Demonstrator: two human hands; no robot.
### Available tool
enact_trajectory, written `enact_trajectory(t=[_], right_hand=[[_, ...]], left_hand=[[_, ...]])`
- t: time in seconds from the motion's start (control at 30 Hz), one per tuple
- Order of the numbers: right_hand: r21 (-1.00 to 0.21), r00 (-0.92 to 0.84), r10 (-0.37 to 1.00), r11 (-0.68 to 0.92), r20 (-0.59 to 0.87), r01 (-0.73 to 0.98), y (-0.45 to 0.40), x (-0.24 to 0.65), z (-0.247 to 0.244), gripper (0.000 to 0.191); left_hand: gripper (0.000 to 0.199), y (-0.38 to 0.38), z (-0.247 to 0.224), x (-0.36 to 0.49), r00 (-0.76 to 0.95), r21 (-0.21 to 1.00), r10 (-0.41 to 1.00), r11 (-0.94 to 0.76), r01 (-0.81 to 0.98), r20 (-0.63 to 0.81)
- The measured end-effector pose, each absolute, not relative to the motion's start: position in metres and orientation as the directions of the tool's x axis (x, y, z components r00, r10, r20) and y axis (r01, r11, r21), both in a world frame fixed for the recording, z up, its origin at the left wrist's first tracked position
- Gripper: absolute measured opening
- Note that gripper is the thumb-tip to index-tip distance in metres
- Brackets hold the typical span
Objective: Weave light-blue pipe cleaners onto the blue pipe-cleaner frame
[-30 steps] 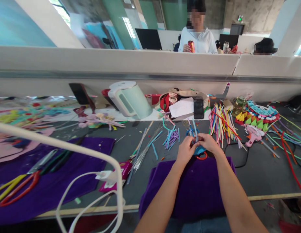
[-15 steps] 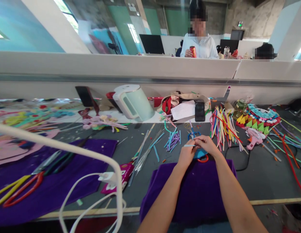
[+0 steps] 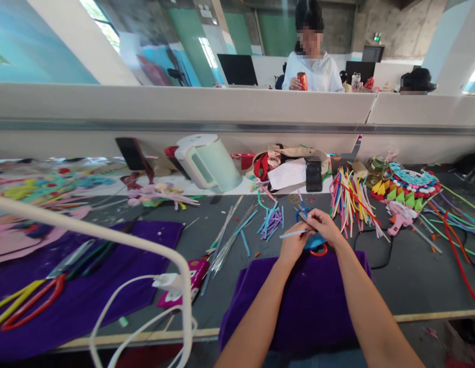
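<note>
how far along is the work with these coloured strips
Part way, by the look of it. The round decoration looks put together, and short blue and purple pieces lie in a pile. In hand is a light blue strip, where the left hand and right hand meet. The bundle of long strips looks unused, though how many are needed can't be told.

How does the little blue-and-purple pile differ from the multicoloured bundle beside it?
The blue-and-purple pile is made of short pieces, while the multicoloured bundle has much longer strips. The pile is mostly two colours; the bundle mixes red, yellow, pink, white and more. Both are loose heaps of thin strips on the dark tabletop.
</note>
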State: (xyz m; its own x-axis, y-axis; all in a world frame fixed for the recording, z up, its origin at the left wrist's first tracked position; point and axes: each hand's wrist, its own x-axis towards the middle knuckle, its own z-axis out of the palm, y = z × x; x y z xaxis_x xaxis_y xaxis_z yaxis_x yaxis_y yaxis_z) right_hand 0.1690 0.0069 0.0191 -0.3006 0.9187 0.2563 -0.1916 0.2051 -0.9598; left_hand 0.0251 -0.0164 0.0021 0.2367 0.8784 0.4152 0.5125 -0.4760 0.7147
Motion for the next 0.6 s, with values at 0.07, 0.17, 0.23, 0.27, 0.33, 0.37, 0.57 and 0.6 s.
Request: enact_trajectory(t=[0.07, 0.17, 0.23, 0.27, 0.33, 0.37, 0.57, 0.6], right_hand=[[-0.945, -0.193, 0.943, 0.223, 0.271, -0.238, 0.0089, 0.1676, 0.0176, 0.018], [-0.927, -0.044, 0.965, 0.237, 0.26, -0.292, 0.0115, 0.167, 0.0166, 0.02], [-0.923, 0.035, 0.968, 0.246, 0.247, -0.297, 0.0125, 0.1674, 0.0171, 0.021], [-0.92, 0.067, 0.968, 0.253, 0.244, -0.301, 0.0129, 0.1676, 0.0176, 0.022], [-0.907, 0.116, 0.962, 0.27, 0.246, -0.323, 0.0134, 0.1681, 0.0184, 0.023], [-0.897, 0.14, 0.958, 0.282, 0.248, -0.34, 0.0136, 0.1683, 0.0187, 0.023], [-0.867, 0.3, 0.92, 0.353, 0.252, -0.353, 0.0148, 0.1686, 0.0181, 0.021], [-0.867, 0.319, 0.913, 0.36, 0.253, -0.343, 0.015, 0.1682, 0.0178, 0.021]], left_hand=[[0.013, -0.0143, 0.0012, 0.0246, 0.164, 0.762, 0.891, -0.449, 0.467, 0.424], [0.014, -0.0127, 0.0014, 0.0239, 0.018, 0.803, 0.901, -0.396, 0.444, 0.434], [0.014, -0.0132, 0.0029, 0.0235, -0.065, 0.8, 0.892, -0.367, 0.475, 0.448], [0.014, -0.0139, 0.004, 0.0233, -0.103, 0.792, 0.881, -0.357, 0.495, 0.462], [0.016, -0.0153, 0.0062, 0.0228, -0.177, 0.77, 0.847, -0.342, 0.538, 0.501], [0.016, -0.0159, 0.0072, 0.0224, -0.214, 0.76, 0.826, -0.334, 0.558, 0.521], [0.018, -0.0153, 0.0078, 0.0216, -0.338, 0.766, 0.762, -0.306, 0.565, 0.553], [0.018, -0.0146, 0.0071, 0.0219, -0.347, 0.778, 0.763, -0.307, 0.549, 0.546]])
